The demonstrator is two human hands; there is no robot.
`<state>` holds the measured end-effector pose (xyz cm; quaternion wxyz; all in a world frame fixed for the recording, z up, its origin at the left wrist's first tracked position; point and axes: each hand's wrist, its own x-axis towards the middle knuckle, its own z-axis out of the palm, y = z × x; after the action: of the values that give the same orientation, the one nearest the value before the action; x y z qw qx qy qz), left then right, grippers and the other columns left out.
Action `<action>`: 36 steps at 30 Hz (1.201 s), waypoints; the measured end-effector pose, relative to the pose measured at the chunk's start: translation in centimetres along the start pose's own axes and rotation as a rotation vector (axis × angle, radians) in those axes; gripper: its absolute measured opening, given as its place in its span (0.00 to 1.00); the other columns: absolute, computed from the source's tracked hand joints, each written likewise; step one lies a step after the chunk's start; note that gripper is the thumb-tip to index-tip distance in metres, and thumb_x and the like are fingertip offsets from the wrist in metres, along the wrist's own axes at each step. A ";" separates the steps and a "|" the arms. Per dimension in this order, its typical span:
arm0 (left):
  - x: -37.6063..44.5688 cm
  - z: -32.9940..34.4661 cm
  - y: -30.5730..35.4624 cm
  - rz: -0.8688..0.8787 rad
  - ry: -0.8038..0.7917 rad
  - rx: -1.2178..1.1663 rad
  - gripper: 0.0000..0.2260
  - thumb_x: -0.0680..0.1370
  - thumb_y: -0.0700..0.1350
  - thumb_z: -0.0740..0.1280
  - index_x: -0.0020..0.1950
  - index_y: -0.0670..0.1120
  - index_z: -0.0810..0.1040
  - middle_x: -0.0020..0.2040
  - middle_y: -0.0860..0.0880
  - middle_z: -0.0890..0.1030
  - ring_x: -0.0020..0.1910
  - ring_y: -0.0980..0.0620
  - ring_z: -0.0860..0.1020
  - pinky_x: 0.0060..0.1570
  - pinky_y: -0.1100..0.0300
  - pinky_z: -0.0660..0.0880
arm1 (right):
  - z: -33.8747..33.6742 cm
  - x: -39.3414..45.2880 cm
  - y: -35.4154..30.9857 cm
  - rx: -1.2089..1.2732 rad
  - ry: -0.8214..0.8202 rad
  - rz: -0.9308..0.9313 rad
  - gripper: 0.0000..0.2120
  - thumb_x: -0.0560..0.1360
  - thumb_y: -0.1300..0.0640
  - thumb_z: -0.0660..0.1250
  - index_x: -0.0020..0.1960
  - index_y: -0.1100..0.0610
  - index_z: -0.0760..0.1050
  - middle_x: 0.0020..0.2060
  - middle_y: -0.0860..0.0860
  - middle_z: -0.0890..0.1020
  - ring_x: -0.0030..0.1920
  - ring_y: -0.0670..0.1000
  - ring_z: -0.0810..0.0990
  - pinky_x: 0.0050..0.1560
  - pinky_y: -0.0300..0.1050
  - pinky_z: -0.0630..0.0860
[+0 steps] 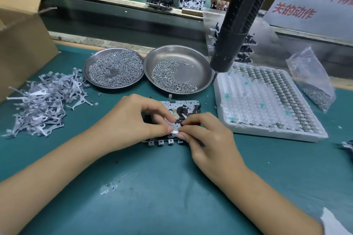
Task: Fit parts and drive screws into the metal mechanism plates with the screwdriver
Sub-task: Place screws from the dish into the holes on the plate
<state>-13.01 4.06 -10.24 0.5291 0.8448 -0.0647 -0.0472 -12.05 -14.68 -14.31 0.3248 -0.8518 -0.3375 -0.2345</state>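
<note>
At my far left a brown cardboard box (21, 44) stands on the green mat (172, 187). Just beside it lies a loose heap of thin stamped metal levers (44, 103), flat, grey and tangled. Behind them sit two round steel dishes, their rims touching: the left dish (87, 63) nearly covered with small bright screws, the right dish (198, 59) holding a crescent of screws along its near side.

In front of the dishes the metal mechanism plate (177, 105) lies flat on the mat, perforated, with a dark round part near its middle and square tabs along its near edge. My left hand (133, 120) covers its left half, fingers curled, thumb pressing down. My right hand (208, 137) meets it at the plate's near edge; thumb and forefinger of both hands pinch a small pale metal piece (174, 132) against the plate.

Above and to the right hangs the black ribbed electric screwdriver (233, 34), its tip over the corner of a white foam tray (267, 101) of small parts in rows. Further right slumps a clear plastic bag (313, 82) of screws.
</note>
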 end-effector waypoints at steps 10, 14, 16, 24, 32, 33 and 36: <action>0.2 0.1 -0.4 0.004 -0.005 -0.025 0.11 0.69 0.37 0.75 0.41 0.54 0.83 0.32 0.51 0.83 0.32 0.58 0.78 0.38 0.66 0.76 | 0.0 -0.1 -0.4 -0.133 -0.034 -0.098 0.03 0.72 0.68 0.69 0.40 0.67 0.79 0.41 0.58 0.82 0.37 0.59 0.78 0.37 0.50 0.77; 0.2 0.3 -0.5 0.008 0.017 -0.031 0.11 0.69 0.37 0.74 0.39 0.54 0.83 0.29 0.52 0.82 0.29 0.60 0.76 0.33 0.70 0.72 | 0.1 0.0 -0.4 -0.170 -0.034 -0.117 0.06 0.75 0.66 0.66 0.41 0.66 0.79 0.41 0.58 0.81 0.38 0.59 0.78 0.38 0.50 0.76; 0.2 0.4 -0.5 0.008 0.018 -0.017 0.12 0.69 0.36 0.73 0.40 0.55 0.83 0.29 0.52 0.81 0.29 0.60 0.75 0.33 0.71 0.71 | 0.1 0.0 -0.4 -0.170 -0.034 -0.108 0.08 0.76 0.64 0.63 0.41 0.66 0.79 0.41 0.58 0.81 0.38 0.59 0.78 0.39 0.51 0.76; 0.6 0.3 -0.7 -0.019 -0.017 -0.008 0.11 0.63 0.45 0.70 0.44 0.58 0.82 0.29 0.53 0.80 0.30 0.59 0.74 0.33 0.68 0.71 | 0.7 0.0 -0.8 -0.225 -0.011 -0.075 0.04 0.73 0.69 0.66 0.40 0.66 0.78 0.40 0.58 0.80 0.36 0.58 0.77 0.35 0.49 0.75; 0.6 0.0 -0.5 0.013 -0.022 -0.012 0.12 0.69 0.36 0.74 0.46 0.52 0.83 0.29 0.50 0.81 0.30 0.61 0.77 0.36 0.70 0.72 | 0.2 0.2 -0.4 -0.023 -0.032 0.024 0.04 0.73 0.65 0.67 0.42 0.65 0.80 0.42 0.55 0.80 0.41 0.55 0.78 0.41 0.45 0.75; 0.6 0.0 -0.5 0.016 -0.024 -0.013 0.12 0.69 0.36 0.75 0.46 0.52 0.83 0.30 0.50 0.81 0.30 0.60 0.76 0.36 0.69 0.72 | 0.0 0.3 -0.3 0.069 -0.013 0.076 0.05 0.74 0.64 0.67 0.43 0.65 0.80 0.42 0.54 0.80 0.42 0.53 0.78 0.43 0.41 0.74; 0.5 -0.1 -0.5 0.046 -0.028 0.007 0.11 0.69 0.39 0.76 0.46 0.52 0.83 0.31 0.51 0.82 0.31 0.60 0.73 0.37 0.71 0.72 | -0.5 0.7 0.0 0.295 0.077 0.236 0.07 0.76 0.61 0.65 0.42 0.63 0.80 0.40 0.52 0.79 0.42 0.49 0.77 0.45 0.39 0.72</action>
<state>-12.51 4.28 -10.64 0.5261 0.8442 -0.0918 -0.0467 -11.68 -14.70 -13.49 0.4839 -0.8191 -0.2534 -0.1753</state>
